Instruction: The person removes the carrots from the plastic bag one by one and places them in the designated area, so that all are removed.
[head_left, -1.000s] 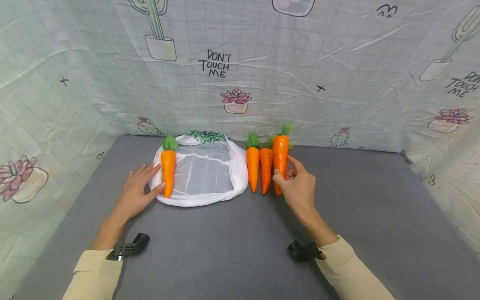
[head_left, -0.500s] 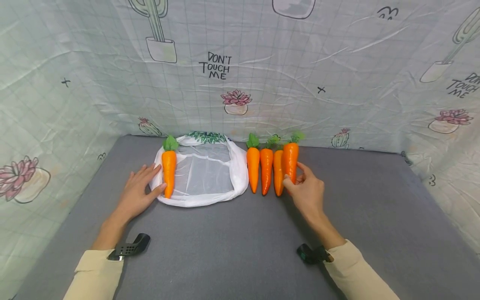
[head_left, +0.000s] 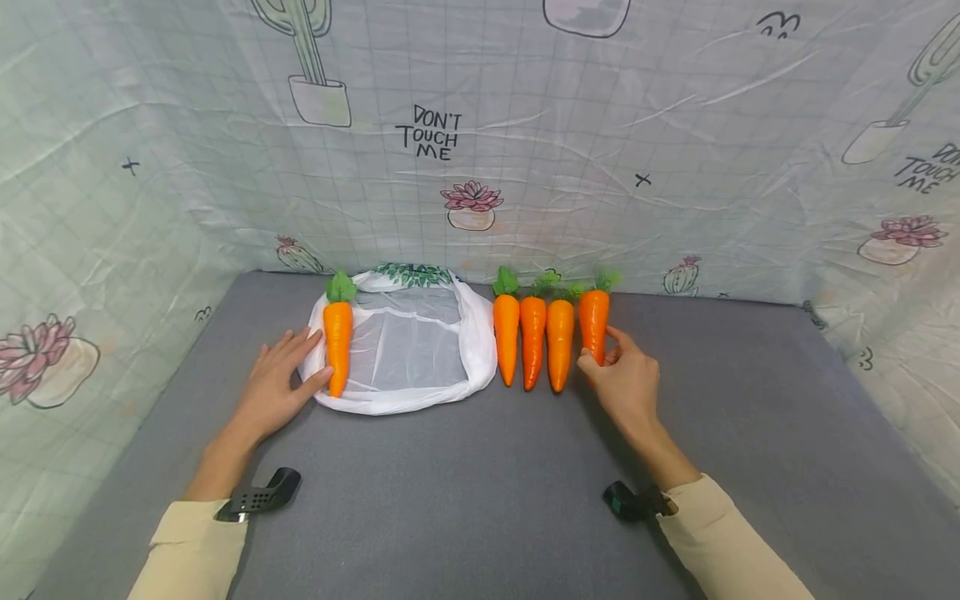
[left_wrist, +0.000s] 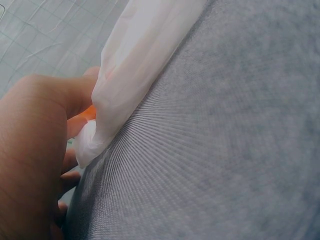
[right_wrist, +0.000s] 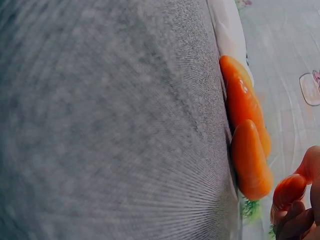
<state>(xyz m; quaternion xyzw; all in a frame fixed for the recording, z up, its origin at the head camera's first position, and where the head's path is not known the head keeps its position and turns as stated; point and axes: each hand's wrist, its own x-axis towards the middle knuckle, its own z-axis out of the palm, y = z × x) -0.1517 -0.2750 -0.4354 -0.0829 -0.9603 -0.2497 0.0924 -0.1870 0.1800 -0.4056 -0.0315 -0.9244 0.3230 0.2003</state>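
Note:
In the head view, my right hand [head_left: 624, 375] pinches the lower part of an orange toy carrot [head_left: 595, 318] with a feathery green top. In the right wrist view this carrot [right_wrist: 290, 191] appears off the table. Three more carrots lie side by side to its left, the nearest one [head_left: 560, 343] a small gap away. My left hand [head_left: 276, 385] rests with extended fingers on the left rim of a white plastic bag [head_left: 476, 346]. Its thumb reaches over the rim beside another carrot [head_left: 338, 343], which lies along the bag's left side, leaves pointing away.
The grey table [head_left: 450, 500] extends in front of the bag and to the right of the carrots. A patterned cloth [head_left: 540, 150] hangs along the back and both sides. The carrots' leafy tops lie near the back cloth.
My right hand has moved right with its carrot and lowered it, coming away from the third carrot of the row, which now shows fully. The left hand has stayed on the bag.

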